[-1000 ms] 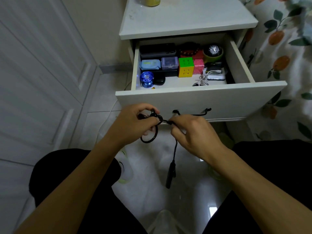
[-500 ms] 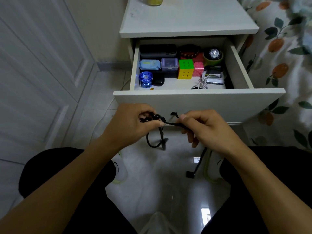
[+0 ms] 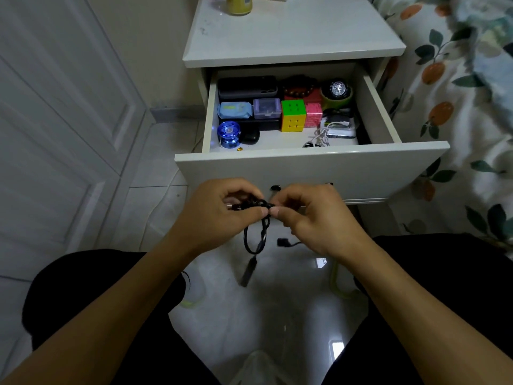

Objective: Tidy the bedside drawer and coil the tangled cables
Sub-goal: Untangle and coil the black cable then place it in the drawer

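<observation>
A black cable (image 3: pixel 254 237) is held in front of the open white drawer (image 3: pixel 311 169). My left hand (image 3: pixel 219 215) grips its coiled part, and a small loop hangs below with one plug dangling. My right hand (image 3: pixel 313 218) pinches the cable right beside the left thumb; the other plug end sticks out under that hand. Inside the drawer lie a white tangled cable (image 3: pixel 323 134), a colour cube (image 3: pixel 293 115), a blue yo-yo (image 3: pixel 228 133), a black earbud case (image 3: pixel 249 137), a watch (image 3: pixel 337 90), a bead bracelet (image 3: pixel 301 87) and small boxes.
The nightstand top (image 3: pixel 294 31) carries a yellow can (image 3: pixel 239 4). A white panelled door (image 3: pixel 55 120) stands at the left, a floral bedsheet (image 3: pixel 458 107) at the right. My dark-clothed knees flank the glossy tiled floor (image 3: pixel 266 307).
My right hand has moved left until it meets the left hand. The free cable end was drawn in; one plug now hangs under the loop, the other pokes out below my right hand.
</observation>
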A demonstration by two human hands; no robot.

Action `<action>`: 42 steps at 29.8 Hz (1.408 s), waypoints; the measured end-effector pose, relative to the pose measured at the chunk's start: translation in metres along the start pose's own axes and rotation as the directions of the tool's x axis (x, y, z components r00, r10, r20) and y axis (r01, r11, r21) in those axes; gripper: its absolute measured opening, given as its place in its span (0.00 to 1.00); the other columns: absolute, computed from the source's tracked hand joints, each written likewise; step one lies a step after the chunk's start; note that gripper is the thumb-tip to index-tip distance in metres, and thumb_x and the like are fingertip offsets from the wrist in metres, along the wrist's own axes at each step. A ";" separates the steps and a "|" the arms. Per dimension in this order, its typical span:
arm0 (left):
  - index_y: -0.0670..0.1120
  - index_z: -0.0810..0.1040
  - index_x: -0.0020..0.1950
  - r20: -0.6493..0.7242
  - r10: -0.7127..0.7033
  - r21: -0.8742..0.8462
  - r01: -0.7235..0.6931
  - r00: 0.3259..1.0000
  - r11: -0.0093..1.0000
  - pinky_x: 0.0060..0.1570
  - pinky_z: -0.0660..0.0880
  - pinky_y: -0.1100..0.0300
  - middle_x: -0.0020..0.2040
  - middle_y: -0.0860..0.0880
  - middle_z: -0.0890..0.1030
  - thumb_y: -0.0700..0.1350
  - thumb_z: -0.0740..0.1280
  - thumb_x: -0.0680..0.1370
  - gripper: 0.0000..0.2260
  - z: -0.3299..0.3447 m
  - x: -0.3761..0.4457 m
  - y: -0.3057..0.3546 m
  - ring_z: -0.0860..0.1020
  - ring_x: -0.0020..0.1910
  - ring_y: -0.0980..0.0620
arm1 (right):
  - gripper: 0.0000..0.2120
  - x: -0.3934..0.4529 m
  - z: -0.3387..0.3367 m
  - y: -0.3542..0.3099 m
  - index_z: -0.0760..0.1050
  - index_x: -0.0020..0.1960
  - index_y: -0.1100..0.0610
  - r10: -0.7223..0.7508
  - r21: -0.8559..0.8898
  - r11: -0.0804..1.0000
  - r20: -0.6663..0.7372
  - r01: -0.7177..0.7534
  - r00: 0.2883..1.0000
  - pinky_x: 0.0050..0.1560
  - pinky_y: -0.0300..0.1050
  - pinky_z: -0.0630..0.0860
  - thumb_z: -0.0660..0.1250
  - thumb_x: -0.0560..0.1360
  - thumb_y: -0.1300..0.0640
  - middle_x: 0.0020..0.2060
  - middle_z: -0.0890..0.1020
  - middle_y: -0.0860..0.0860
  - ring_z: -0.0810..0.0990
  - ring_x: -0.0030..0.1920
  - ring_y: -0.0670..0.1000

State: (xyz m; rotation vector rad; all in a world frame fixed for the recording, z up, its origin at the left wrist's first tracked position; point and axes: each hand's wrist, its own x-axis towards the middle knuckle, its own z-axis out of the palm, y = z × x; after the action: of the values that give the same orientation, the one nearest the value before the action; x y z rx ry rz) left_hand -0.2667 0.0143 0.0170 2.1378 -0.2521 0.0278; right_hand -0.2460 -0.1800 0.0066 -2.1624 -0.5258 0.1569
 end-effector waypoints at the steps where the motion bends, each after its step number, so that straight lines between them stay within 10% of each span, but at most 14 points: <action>1: 0.47 0.85 0.46 0.038 -0.011 0.007 0.011 0.999 1.000 0.45 0.79 0.65 0.40 0.54 0.85 0.40 0.75 0.73 0.04 -0.001 0.001 0.001 0.83 0.41 0.57 | 0.03 0.000 0.000 0.000 0.83 0.46 0.54 -0.041 -0.069 0.997 -0.002 0.040 0.999 0.40 0.47 0.78 0.71 0.76 0.56 0.38 0.83 0.47 0.79 0.37 0.46; 10: 0.47 0.85 0.41 0.285 -0.200 0.099 0.179 0.937 0.979 0.38 0.76 0.72 0.37 0.52 0.85 0.39 0.74 0.73 0.03 -0.019 0.024 0.005 0.83 0.37 0.57 | 0.02 -0.003 -0.001 -0.003 0.77 0.46 0.55 -0.138 -0.147 0.979 0.030 0.140 0.990 0.40 0.42 0.73 0.67 0.77 0.58 0.40 0.78 0.46 0.75 0.39 0.44; 15: 0.38 0.80 0.43 0.182 -0.501 -0.510 0.517 0.846 0.687 0.38 0.81 0.63 0.38 0.44 0.85 0.33 0.68 0.77 0.04 -0.017 0.025 -0.001 0.85 0.39 0.50 | 0.04 -0.002 -0.022 0.004 0.73 0.47 0.56 -0.013 0.031 0.999 -0.001 0.013 1.000 0.33 0.32 0.67 0.62 0.81 0.58 0.34 0.78 0.41 0.74 0.31 0.41; 19: 0.44 0.80 0.47 0.122 -0.201 0.004 0.202 0.972 0.979 0.45 0.80 0.64 0.42 0.47 0.84 0.37 0.70 0.76 0.02 -0.015 0.028 0.001 0.83 0.43 0.53 | 0.03 -0.002 -0.025 0.004 0.72 0.47 0.56 -0.041 -0.008 0.999 0.029 0.041 0.999 0.32 0.31 0.65 0.63 0.80 0.59 0.34 0.77 0.46 0.71 0.30 0.41; 24: 0.47 0.85 0.56 0.280 0.079 0.293 -0.164 0.957 0.942 0.46 0.73 0.74 0.48 0.53 0.84 0.35 0.67 0.77 0.13 -0.007 0.037 0.011 0.80 0.46 0.59 | 0.03 0.001 -0.022 0.002 0.74 0.47 0.55 -0.057 -0.032 0.998 0.031 0.058 0.998 0.32 0.30 0.65 0.63 0.80 0.60 0.31 0.74 0.42 0.73 0.32 0.40; 35: 0.55 0.81 0.44 0.439 -0.079 0.126 0.025 0.895 0.992 0.36 0.69 0.76 0.33 0.67 0.79 0.42 0.71 0.77 0.07 -0.011 0.044 0.018 0.77 0.35 0.67 | 0.01 0.002 -0.023 0.002 0.76 0.49 0.57 -0.078 -0.083 0.994 -0.008 0.077 0.997 0.33 0.30 0.66 0.66 0.79 0.60 0.31 0.74 0.43 0.73 0.33 0.40; 42: 0.49 0.79 0.40 0.068 -0.287 0.070 0.283 0.955 0.957 0.32 0.78 0.65 0.37 0.45 0.81 0.38 0.68 0.79 0.09 -0.007 0.044 0.001 0.80 0.34 0.53 | 0.04 0.003 -0.027 0.003 0.73 0.47 0.56 -0.009 -0.008 1.000 0.005 0.010 1.000 0.36 0.45 0.73 0.63 0.80 0.58 0.30 0.77 0.46 0.75 0.31 0.46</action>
State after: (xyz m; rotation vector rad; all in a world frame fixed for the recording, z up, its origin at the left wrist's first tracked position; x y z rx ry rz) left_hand -0.2234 0.0119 0.0269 2.2179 0.0152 -0.2187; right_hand -0.2340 -0.2005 0.0205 -2.1672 -0.5401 0.1549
